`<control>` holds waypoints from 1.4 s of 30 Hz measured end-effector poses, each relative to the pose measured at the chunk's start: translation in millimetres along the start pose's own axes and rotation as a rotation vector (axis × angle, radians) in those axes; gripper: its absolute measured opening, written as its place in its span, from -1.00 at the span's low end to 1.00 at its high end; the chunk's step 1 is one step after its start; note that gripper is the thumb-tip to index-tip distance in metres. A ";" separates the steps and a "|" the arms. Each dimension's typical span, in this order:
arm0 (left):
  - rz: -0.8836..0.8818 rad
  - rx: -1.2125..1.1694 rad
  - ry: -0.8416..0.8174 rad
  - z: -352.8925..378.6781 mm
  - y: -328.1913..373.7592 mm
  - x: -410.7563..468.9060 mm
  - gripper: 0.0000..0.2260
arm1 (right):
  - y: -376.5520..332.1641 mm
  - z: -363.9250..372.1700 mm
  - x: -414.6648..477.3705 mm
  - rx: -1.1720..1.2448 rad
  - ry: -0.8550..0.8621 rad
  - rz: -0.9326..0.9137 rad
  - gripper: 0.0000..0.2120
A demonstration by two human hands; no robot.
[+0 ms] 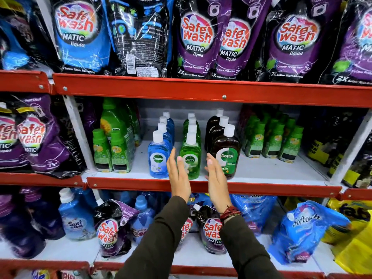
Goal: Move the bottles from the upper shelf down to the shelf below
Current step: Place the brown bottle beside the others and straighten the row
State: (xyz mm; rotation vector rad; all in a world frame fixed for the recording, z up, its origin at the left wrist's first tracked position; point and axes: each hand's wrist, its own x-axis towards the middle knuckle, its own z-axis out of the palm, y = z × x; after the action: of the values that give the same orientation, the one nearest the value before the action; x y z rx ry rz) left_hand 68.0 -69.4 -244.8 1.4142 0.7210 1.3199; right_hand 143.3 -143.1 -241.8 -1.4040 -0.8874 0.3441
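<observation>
While both hands are raised with flat, open fingers holding nothing, the left hand [178,175] and right hand [216,178] flank the front green Dettol bottle [190,158] at the middle shelf's red front edge [261,189]. A blue Dettol bottle [159,158] and a brown Dettol bottle [226,154] stand just beside it — each heading a row running back. On the shelf below [197,256], Safewash pouches [108,230] crowd the space beneath the hands.

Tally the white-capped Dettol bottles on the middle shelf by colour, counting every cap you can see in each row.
Blue bottles: 4
Green bottles: 4
Dark brown bottles: 3
Total: 11
Both hands are open either side of the front green bottle, holding nothing.
</observation>
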 end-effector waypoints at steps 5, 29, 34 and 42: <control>-0.162 0.054 -0.185 -10.1 -3.9 11.5 -0.28 | -4.9 14.3 1.5 -0.040 -0.089 0.101 -0.48; 0.210 0.168 0.155 -61.8 0.0 5.4 -0.55 | -2.7 51.4 -12.9 0.062 0.009 -0.011 -0.75; -0.009 0.085 0.082 -85.6 0.1 34.6 -0.55 | -13.1 90.5 -8.8 0.086 -0.264 0.131 -0.56; -0.090 0.133 -0.091 -96.1 1.0 43.8 -0.54 | -21.7 103.1 0.4 0.052 -0.253 0.199 -0.44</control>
State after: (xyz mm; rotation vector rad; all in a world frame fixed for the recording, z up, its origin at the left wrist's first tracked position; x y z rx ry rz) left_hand -14.2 -3.2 -241.4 1.5195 0.8140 1.1476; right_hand 64.4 -74.4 -229.4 -1.4234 -0.9368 0.7034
